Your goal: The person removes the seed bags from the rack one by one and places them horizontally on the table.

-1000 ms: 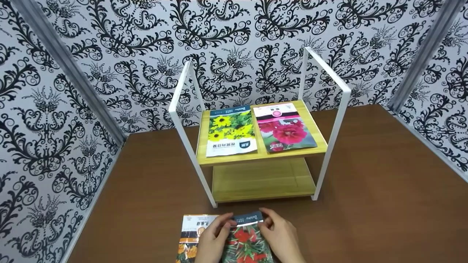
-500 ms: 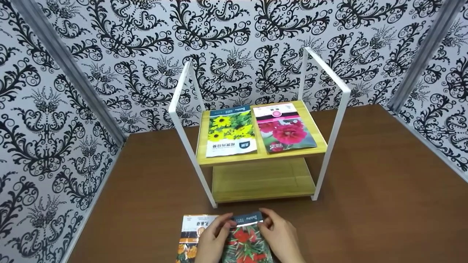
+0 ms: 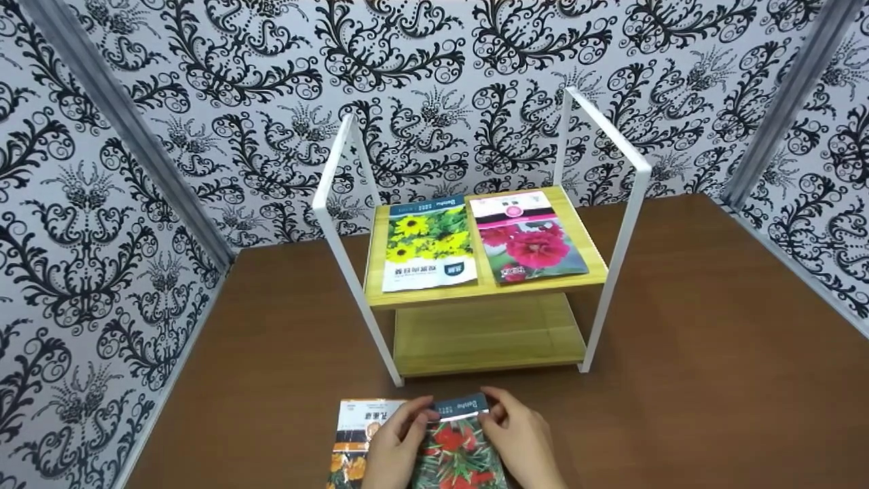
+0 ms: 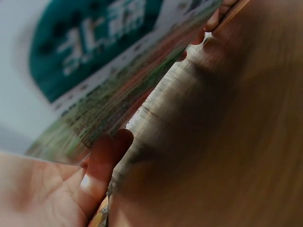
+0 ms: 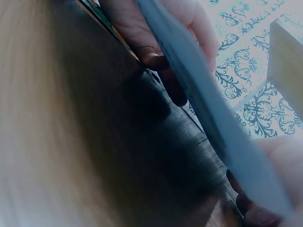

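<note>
Both hands hold a seed packet (image 3: 458, 458) with red flowers and a dark blue top band, low in the head view. My left hand (image 3: 396, 445) pinches its upper left corner between thumb and fingers. At the opposite corner, my right hand (image 3: 521, 438) grips the edge the same way. The left wrist view shows the packet (image 4: 109, 61) up close, tilted over the brown table. In the right wrist view the packet (image 5: 203, 99) appears nearly edge-on. Partly under my left hand lies a marigold packet (image 3: 349, 441) with orange flowers.
Ahead stands a two-tier shelf (image 3: 489, 336) with wooden boards and a white frame. On its upper board lie a yellow-flower packet (image 3: 429, 241) and a pink-flower packet (image 3: 528, 238), side by side. Patterned walls (image 3: 434, 88) enclose the brown table (image 3: 713, 326) at the back and sides.
</note>
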`<action>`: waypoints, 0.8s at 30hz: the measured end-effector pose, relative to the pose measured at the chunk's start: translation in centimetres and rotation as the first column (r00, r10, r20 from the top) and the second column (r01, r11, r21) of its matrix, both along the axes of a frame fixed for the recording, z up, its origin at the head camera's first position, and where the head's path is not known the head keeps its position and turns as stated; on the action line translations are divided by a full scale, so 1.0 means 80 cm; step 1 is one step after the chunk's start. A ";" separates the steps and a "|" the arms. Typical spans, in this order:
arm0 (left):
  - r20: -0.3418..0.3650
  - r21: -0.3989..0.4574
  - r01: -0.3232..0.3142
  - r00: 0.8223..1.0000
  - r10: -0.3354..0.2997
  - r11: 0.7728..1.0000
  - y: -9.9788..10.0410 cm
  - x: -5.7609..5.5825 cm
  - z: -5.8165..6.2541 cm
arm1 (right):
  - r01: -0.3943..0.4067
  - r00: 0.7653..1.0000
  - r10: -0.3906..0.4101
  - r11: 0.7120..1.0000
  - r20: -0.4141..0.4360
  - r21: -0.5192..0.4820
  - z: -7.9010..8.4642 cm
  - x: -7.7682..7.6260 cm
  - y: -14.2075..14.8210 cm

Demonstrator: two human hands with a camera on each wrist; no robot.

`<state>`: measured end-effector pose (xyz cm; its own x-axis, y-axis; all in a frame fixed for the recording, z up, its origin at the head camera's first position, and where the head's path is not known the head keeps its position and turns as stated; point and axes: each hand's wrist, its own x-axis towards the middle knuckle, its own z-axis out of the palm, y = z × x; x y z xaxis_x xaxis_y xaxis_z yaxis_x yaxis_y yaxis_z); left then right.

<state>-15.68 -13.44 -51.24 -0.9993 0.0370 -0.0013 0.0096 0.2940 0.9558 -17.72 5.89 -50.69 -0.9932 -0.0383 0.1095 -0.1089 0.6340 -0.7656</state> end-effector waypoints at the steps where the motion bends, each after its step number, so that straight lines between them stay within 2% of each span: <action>1: -0.001 0.001 -0.002 1.000 0.002 1.000 0.000 0.000 0.001 | 0.000 1.000 0.000 1.000 -0.001 -0.001 0.000 0.000 0.000; 9: 0.020 0.000 -0.005 1.000 0.005 1.000 0.004 0.005 0.021 | -0.005 1.000 0.005 1.000 -0.013 0.007 0.000 0.000 0.000; 17: 0.013 -0.021 -0.004 1.000 0.005 1.000 0.001 0.002 0.007 | -0.009 1.000 0.009 1.000 -0.023 0.009 -0.001 0.000 0.000; 24: 0.018 -0.033 -0.007 1.000 0.008 0.999 0.002 0.002 0.008 | -0.010 1.000 0.010 1.000 -0.005 0.002 0.000 0.000 0.000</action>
